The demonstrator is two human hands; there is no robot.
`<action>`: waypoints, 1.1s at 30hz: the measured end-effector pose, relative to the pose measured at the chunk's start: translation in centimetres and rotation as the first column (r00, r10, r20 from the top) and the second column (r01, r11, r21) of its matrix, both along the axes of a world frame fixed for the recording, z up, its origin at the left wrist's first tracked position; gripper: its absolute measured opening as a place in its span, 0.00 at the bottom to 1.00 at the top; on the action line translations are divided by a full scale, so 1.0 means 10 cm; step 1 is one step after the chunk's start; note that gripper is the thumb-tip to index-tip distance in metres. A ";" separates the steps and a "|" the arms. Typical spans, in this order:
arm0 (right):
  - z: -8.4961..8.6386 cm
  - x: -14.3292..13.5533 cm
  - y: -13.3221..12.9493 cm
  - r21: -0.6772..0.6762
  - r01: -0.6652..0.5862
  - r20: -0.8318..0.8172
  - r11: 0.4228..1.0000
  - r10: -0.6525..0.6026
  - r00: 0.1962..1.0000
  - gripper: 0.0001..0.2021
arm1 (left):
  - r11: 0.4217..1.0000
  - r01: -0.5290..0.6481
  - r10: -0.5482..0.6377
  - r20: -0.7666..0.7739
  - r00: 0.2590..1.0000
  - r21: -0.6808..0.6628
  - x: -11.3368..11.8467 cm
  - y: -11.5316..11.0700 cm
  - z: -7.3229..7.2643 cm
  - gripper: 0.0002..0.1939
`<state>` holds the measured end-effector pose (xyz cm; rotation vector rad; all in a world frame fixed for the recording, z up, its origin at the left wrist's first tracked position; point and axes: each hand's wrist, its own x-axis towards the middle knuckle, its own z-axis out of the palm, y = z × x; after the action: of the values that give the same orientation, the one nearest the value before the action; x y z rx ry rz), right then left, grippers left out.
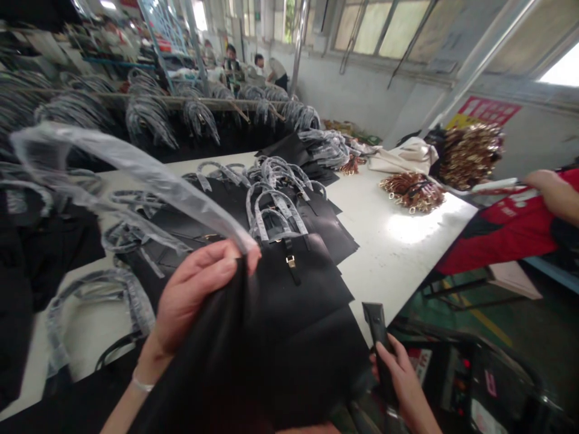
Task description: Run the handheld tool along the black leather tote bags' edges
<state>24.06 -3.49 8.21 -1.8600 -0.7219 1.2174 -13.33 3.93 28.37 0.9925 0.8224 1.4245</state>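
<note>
In the head view, the left hand (187,295) is closed in a pinch, thumb against fingers, on the top edge of a black bag (212,343), right where its plastic-wrapped handle (158,175) meets the dark material; the bag hangs below the fingers, close to the camera and blurred, in front of the white table (375,259). The handle arcs up and away toward the left of the view, and a pale bracelet (143,384) circles the left wrist. The right hand (400,367) is wrapped around a black tool (376,325) with a flat, wide head that points up, just beside the near right edge of the table; what kind of tool it is, I cannot tell. Between the 2 hands and beyond them lies a stack of black bags (316,289), their wrapped handles standing up in loops; the top one carries a strap with 1 gold buckle (290,261). To the right of the stack, apart from it, a brown bundle with gold-coloured ends (412,191) rests on the table, with cream cloth (404,157) behind it and a larger gold-brown bundle (473,155) farther back. At the right edge, another person's arm (554,190) shows above red cloth (502,235). Across the back, more wrapped handles (147,114) hang in bunches along a rail.
</note>
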 end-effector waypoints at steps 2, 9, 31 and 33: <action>0.06 0.01 0.02 0.005 -0.030 0.003 1.000 0.030 1.000 0.48 | 0.990 0.097 -0.112 -0.164 0.980 -0.100 0.23 0.19 -0.16 0.14; 0.45 -0.01 0.10 0.004 -0.181 0.077 0.983 0.180 0.981 0.42 | 0.994 0.107 -0.094 -0.753 0.651 -0.032 0.87 0.34 -1.67 0.12; 0.28 -0.70 0.84 -0.192 -0.481 -0.155 0.856 0.458 0.876 0.27 | 0.936 0.291 0.131 -0.963 0.234 0.198 0.71 -0.52 -2.87 0.22; 0.30 -0.64 0.78 -0.220 -0.492 -0.150 0.843 0.469 0.870 0.27 | 0.941 0.280 0.122 -0.964 0.235 0.187 0.71 -0.53 -2.86 0.22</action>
<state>17.64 4.31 11.17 -1.8659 -1.0695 1.7753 -6.22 -1.39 -0.22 2.2850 1.4133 0.6587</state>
